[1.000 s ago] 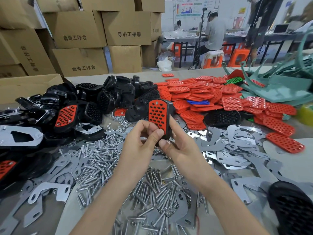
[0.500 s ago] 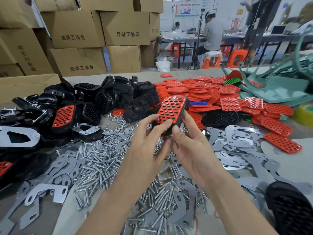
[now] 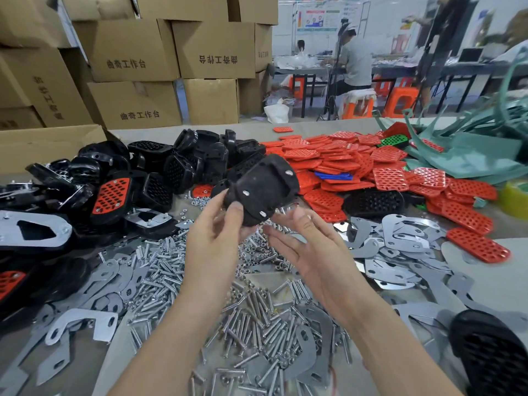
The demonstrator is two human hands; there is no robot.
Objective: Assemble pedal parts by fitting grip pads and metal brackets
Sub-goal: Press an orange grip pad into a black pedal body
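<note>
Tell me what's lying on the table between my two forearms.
A heap of loose silver bolts and small nuts, with a grey metal bracket lying among them. The head view shows it.

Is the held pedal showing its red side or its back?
Its back: the pedal shows black plastic with three screw ends, no red.
</note>
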